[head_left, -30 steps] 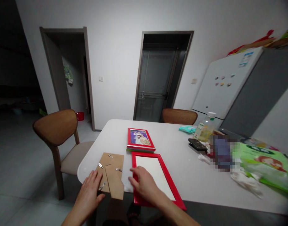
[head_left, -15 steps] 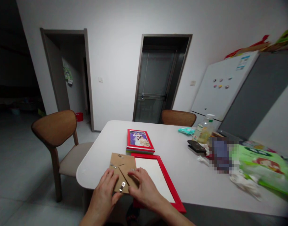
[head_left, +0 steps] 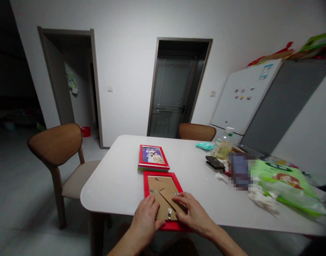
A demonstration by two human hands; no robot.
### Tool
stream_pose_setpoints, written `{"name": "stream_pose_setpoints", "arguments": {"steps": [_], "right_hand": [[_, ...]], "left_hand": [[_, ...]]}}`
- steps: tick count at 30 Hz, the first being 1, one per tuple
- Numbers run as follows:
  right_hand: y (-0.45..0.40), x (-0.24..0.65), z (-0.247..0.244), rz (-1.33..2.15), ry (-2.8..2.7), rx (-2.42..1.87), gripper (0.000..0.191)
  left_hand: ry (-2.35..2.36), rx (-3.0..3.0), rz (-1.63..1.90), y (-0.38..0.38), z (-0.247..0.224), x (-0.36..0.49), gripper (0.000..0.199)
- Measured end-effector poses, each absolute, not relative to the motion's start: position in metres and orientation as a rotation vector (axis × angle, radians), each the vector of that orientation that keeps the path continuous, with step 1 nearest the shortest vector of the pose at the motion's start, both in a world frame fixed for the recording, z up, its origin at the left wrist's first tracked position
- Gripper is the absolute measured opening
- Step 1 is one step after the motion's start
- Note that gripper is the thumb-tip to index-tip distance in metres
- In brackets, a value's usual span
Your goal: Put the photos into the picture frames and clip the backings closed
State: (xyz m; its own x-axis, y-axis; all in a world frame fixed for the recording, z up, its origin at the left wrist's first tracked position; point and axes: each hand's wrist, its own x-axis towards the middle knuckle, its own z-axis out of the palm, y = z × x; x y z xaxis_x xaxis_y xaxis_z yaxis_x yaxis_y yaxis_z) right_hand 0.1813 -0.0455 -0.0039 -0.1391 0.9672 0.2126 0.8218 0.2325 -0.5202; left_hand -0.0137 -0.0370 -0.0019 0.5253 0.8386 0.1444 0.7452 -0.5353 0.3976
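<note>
A brown backing board [head_left: 163, 204] with metal clips and a slit lies within the red frame [head_left: 146, 185] at the table's near edge. My left hand [head_left: 147, 217] is closed on the board's left side, its thumb at the bottom edge. On the right side, my right hand [head_left: 192, 213] has its fingers bent together on the board near the slit. Just behind lies a stack of red picture frames [head_left: 153, 156], the top one showing a photo of people.
The white table [head_left: 112, 181] carries a bottle [head_left: 223, 144], a black wallet-like item [head_left: 214, 163], a teal packet [head_left: 205, 146], crumpled tissues [head_left: 262, 200] and a green package [head_left: 288, 181] on the right. A wooden chair [head_left: 56, 145] stands left, another [head_left: 197, 132] behind.
Both hands have moved right with the backing board, from beside the red frame's left part to over its opening. The board now covers the white area inside the frame. The view has shifted slightly.
</note>
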Motion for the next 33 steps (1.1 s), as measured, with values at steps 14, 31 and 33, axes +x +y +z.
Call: {"name": "stream_pose_setpoints", "arguments": {"steps": [14,31,33], "right_hand": [[-0.038,0.172,-0.023,0.092,-2.066,-1.597,0.032],[-0.014,0.166,-0.016,0.083,-2.046,-1.790,0.029],[-0.013,0.168,-0.018,0.084,-2.039,-1.775,0.029]], "left_hand": [[1.201,2.488,0.486,-0.039,-0.010,-0.029,0.038],[1.249,2.463,0.504,-0.037,-0.007,-0.041,0.041],[1.254,2.463,0.495,-0.037,-0.007,-0.041,0.042]]}}
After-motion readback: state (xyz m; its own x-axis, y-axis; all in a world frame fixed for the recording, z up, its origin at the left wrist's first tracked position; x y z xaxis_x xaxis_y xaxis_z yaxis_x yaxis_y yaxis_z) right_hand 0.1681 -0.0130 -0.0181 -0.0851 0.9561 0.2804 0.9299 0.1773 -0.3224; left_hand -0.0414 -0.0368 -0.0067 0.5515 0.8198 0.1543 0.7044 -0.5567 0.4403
